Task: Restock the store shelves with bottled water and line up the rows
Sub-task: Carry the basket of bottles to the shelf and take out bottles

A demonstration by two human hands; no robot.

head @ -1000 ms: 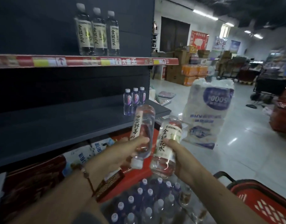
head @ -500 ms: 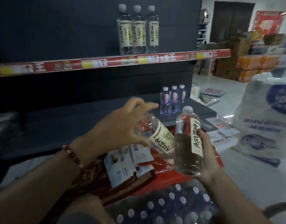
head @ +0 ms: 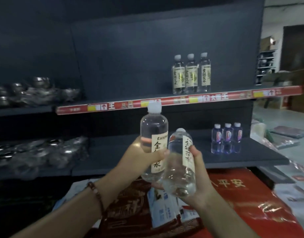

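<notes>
My left hand (head: 139,158) grips a clear water bottle (head: 153,133) with a cream label and white cap, held upright. My right hand (head: 198,179) grips a second bottle of the same kind (head: 179,162), tilted slightly and touching the first. Both are in front of the dark shelving. Three matching bottles (head: 191,74) stand in a row on the upper shelf (head: 113,105) with the red price strip. Three small bottles with blue-purple labels (head: 226,137) stand on the lower shelf (head: 250,157) to the right.
Shiny metal bowls (head: 36,91) fill the shelves at the left on two levels. Below my hands lie red and brown packages (head: 242,194) and white-blue packs (head: 165,208). Cardboard boxes and a doorway are at the far right.
The view swung left and rose toward the shelves. My left hand turned its bottle from lying sideways to upright and lifted it. The right bottle now leans against it.
</notes>
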